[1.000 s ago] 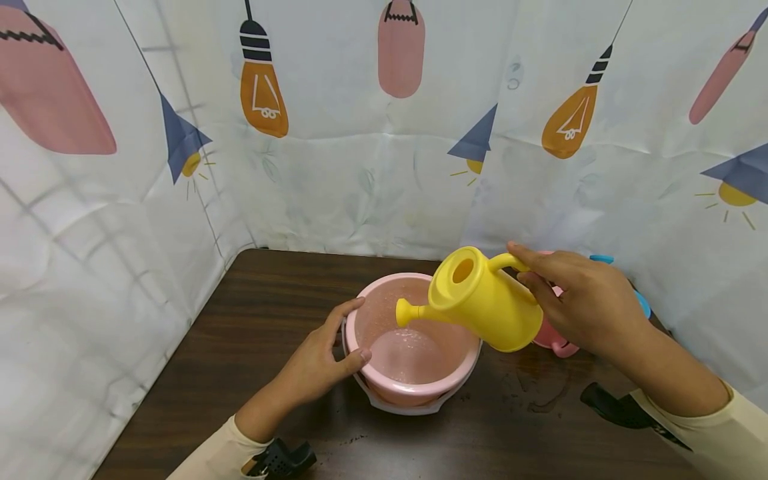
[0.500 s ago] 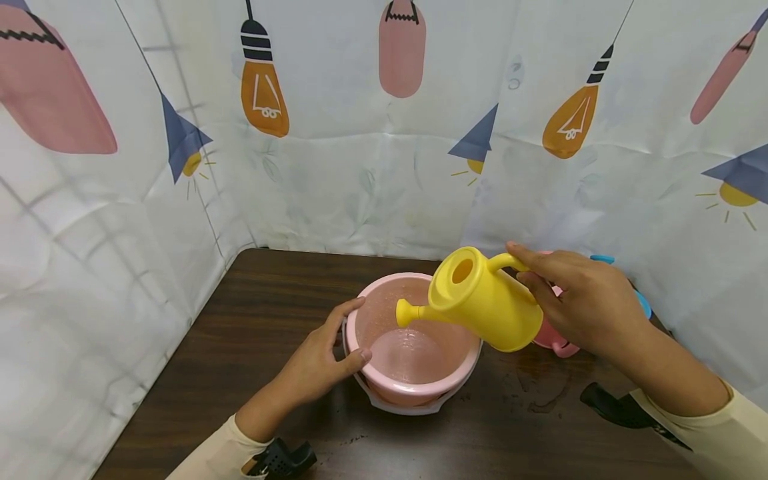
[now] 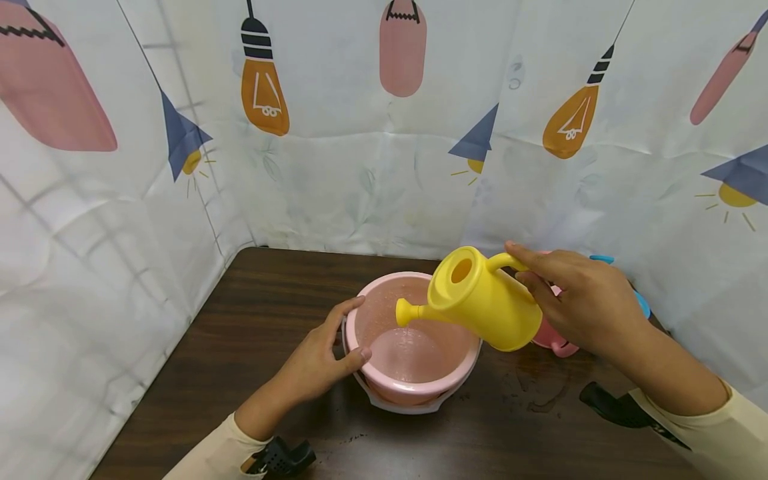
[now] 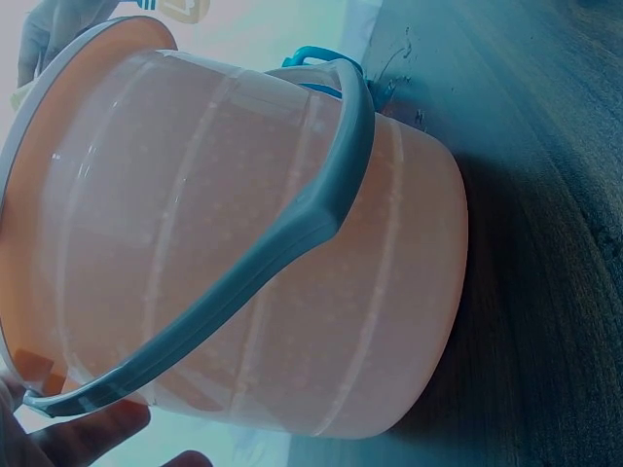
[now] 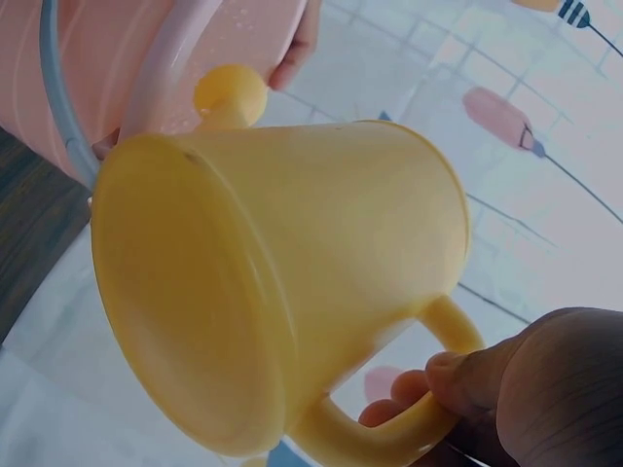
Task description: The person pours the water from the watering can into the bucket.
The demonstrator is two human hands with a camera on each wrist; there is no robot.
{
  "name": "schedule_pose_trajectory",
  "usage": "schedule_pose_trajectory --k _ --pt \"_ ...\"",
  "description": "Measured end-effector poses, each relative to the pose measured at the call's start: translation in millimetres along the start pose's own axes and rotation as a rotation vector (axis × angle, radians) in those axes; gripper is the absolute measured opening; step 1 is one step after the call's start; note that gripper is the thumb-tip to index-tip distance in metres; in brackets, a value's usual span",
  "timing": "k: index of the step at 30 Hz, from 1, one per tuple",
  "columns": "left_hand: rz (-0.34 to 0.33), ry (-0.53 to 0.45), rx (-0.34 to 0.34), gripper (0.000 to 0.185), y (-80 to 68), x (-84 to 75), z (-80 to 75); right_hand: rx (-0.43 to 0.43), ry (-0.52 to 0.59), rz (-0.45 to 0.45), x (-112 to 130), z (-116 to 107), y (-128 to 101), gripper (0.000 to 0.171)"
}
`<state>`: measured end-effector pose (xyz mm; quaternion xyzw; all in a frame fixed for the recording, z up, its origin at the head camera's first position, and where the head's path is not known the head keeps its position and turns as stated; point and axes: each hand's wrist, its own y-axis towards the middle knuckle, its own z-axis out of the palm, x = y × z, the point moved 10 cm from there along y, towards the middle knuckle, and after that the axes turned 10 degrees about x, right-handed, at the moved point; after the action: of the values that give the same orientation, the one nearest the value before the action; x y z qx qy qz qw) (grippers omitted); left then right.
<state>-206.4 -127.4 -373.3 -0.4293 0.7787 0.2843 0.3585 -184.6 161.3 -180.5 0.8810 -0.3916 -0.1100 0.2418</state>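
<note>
Head view: left hand [image 3: 318,363] round bucket rim [image 3: 414,387], right hand [image 3: 581,300] round watering-can handle [image 3: 501,260], pink object [image 3: 547,337] behind mostly hidden.

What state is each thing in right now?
Pink bucket: upright, droplets on inner wall
Bucket handle: lowered along the bucket's outer side
Yellow watering can: tilted over the bucket, no stream visible
Left grip: holding the bucket at its rim
Right grip: gripping the can's handle
Pink item: mostly hidden, state unclear
Blue item: mostly hidden, state unclear
Table: wet-looking streaks right of the bucket
</note>
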Motion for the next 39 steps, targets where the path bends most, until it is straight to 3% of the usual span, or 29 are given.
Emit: schedule_pose_trajectory --k 24,39 --pt "-0.004 0.000 -0.002 0.075 0.3 0.7 0.2 0.013 -0.024 0.010 2.0 1.0 3.7 0.052" --pt "-0.011 0.006 -0.005 0.074 0.2 -0.5 0.6 -0.023 -0.004 -0.041 6.3 -1.0 4.6 0.052"
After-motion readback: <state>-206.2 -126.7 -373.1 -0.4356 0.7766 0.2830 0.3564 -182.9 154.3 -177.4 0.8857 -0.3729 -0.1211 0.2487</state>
